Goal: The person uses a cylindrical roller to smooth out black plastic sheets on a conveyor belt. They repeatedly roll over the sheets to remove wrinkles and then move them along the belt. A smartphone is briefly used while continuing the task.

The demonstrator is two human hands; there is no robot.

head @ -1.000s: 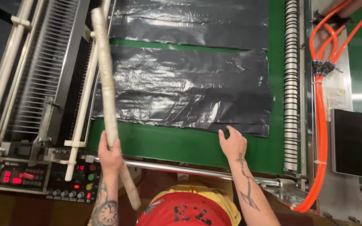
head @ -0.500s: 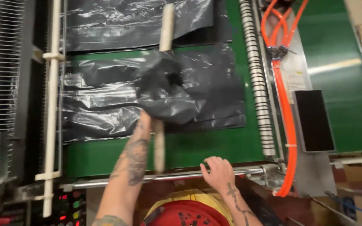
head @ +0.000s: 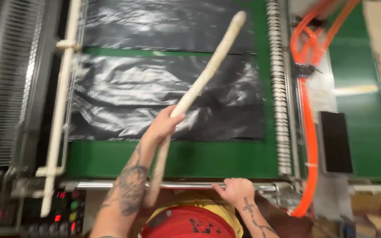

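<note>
My left hand (head: 162,127) is closed around a long pale stick (head: 208,70). The stick slants up to the right over a flat black plastic bag (head: 124,94) that lies on the green conveyor belt (head: 177,158). Nothing hangs on the stick. My right hand (head: 235,192) grips the metal rail (head: 111,185) at the belt's near edge. A second black bag (head: 164,24) lies flat farther along the belt.
A white tube frame (head: 60,105) runs down the left of the belt, a ribbed roller (head: 278,88) down its right. Orange hoses (head: 309,132) and a black pad (head: 335,141) sit at the right. A control panel (head: 62,211) with red lights is at bottom left. A red and yellow cap (head: 190,220) shows at the bottom.
The stick had a bunched black bag on it half a second ago; now the bag lies flat and the stick is bare, tilted right. My right hand moved from the bag's edge to the rail.
</note>
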